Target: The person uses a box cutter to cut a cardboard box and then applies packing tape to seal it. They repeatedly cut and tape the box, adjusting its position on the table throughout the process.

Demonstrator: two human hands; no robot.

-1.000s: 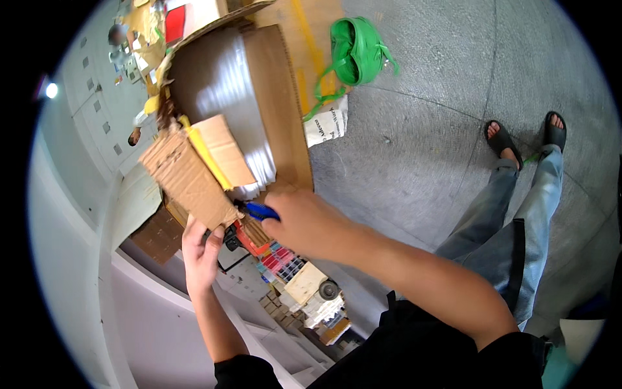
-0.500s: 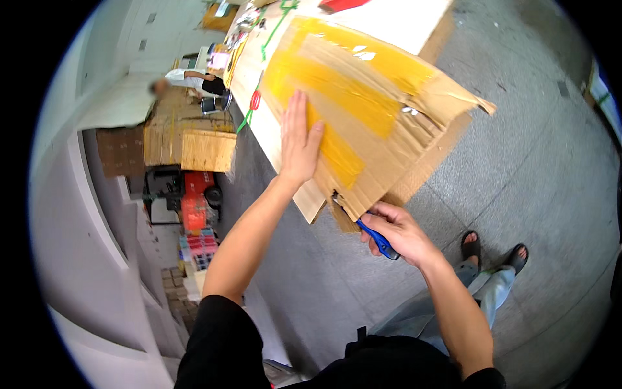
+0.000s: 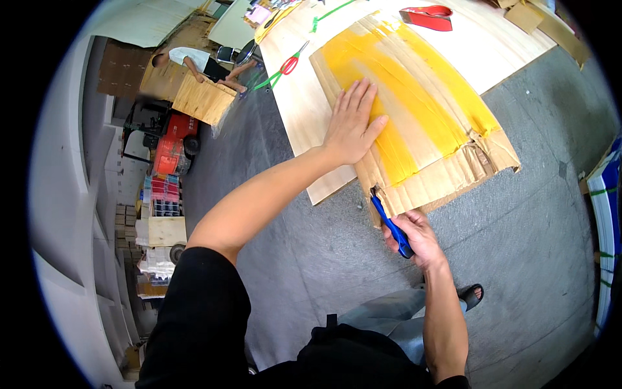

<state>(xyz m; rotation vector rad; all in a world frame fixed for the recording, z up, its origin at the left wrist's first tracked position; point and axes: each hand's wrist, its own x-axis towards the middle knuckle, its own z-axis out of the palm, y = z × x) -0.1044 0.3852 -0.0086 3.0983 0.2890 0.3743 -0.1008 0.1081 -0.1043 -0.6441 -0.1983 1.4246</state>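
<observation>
A flattened cardboard box [image 3: 447,168] with wide strips of yellow tape lies on the pale wooden tabletop [image 3: 304,117], its near end jutting past the edge. My left hand [image 3: 353,123] rests flat on its left side, fingers stretched out and the palm partly on the tape. Below the near end, my right hand [image 3: 418,238] grips a blue utility knife [image 3: 396,235]. The knife's front end meets the cardboard at a small dark tear near its left corner. How deep the blade sits is hidden.
Red-and-green scissors [image 3: 288,65] lie on the table left of the cardboard, and a red tape dispenser [image 3: 427,18] lies beyond it. Far left, a person [image 3: 194,61] sits by wooden boards [image 3: 206,97], near a red forklift [image 3: 173,142]. Blue-and-white stacked panels [image 3: 606,214] stand at the right.
My view has shifted, so table and cardboard appear farther right. My left hand still presses on the cardboard, and my right still holds the knife at the tear, its handle now pointing more steeply down.
</observation>
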